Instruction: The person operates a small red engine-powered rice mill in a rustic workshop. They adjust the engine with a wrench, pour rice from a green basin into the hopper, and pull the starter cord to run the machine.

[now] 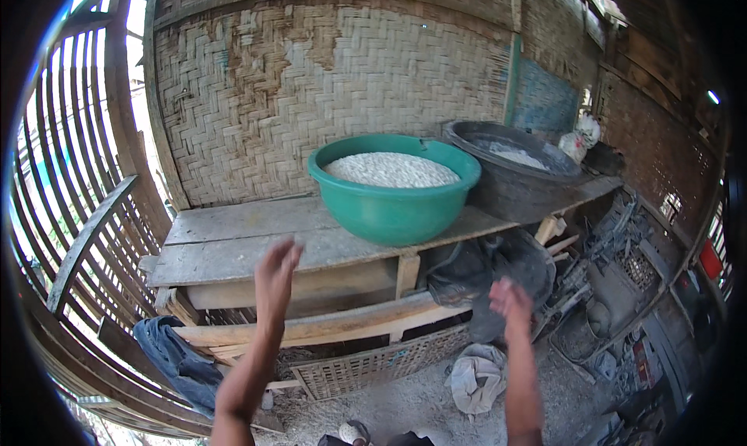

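A big green plastic basin (pixel 389 213) stands upright on a worn wooden bench, heaped with a white grainy material (pixel 393 170). My left hand (pixel 278 271) is raised in front of the bench, left of the basin and apart from it. Its fingers point up and look stretched out, with nothing in them. Lower and to the right, my right hand (pixel 511 300) hangs in the air before a dark plastic sheet or bag under the bench. Motion blurs it, but the fingers look apart and hold nothing visible. Behind the green basin sits a black tub (pixel 513 174) with some whitish stuff inside.
The bench (pixel 233 232) runs along a woven bamboo wall (pixel 272 96). A slatted railing (pixel 85 236) is at left, with blue cloth (pixel 175 360) hanging below. A lattice panel (pixel 381 364) and a whitish sack (pixel 476 377) lie low down. Clutter (pixel 622 290) fills the right side.
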Tool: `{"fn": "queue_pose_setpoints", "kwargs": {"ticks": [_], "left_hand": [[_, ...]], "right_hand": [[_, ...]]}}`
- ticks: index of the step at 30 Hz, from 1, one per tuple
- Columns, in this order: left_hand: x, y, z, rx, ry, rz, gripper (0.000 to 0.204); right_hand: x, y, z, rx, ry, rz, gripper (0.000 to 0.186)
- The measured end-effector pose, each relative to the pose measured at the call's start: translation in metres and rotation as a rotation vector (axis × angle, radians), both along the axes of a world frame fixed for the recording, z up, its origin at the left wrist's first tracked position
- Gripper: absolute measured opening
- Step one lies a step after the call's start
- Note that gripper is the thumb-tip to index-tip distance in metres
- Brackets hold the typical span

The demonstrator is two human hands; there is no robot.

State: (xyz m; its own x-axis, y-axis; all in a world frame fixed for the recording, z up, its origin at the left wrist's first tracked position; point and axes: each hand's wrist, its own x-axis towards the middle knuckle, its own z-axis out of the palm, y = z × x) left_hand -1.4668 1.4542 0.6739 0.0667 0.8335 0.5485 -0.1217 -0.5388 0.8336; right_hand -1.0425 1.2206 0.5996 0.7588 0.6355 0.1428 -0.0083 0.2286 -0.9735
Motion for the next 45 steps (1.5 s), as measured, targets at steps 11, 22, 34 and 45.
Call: {"fn": "queue_pose_setpoints", "kwargs": {"ticks": [11, 22, 34, 45], "left_hand": [[0.123, 0.372, 0.097, 0.056, 0.639, 0.26, 0.053], [0.13, 0.46, 0.083, 0.335, 1.227, 0.036, 0.048], [0.026, 0.294, 0.071, 0.194, 0.898, 0.309, 0.042], [-0.027, 0.157, 0.105, -0.565, -0.05, -0.346, 0.037]], "right_hand": [[0.028, 0.234, 0.191, -0.174, 0.026, -0.091, 0.03], [0.052, 0.242, 0.179, -0.081, -0.021, 0.015, 0.018], [0.05, 0.234, 0.189, -0.107, 0.063, 0.237, 0.027], [-0.044, 0.141, 0.196, -0.255, -0.008, 0.015, 0.03]]}}
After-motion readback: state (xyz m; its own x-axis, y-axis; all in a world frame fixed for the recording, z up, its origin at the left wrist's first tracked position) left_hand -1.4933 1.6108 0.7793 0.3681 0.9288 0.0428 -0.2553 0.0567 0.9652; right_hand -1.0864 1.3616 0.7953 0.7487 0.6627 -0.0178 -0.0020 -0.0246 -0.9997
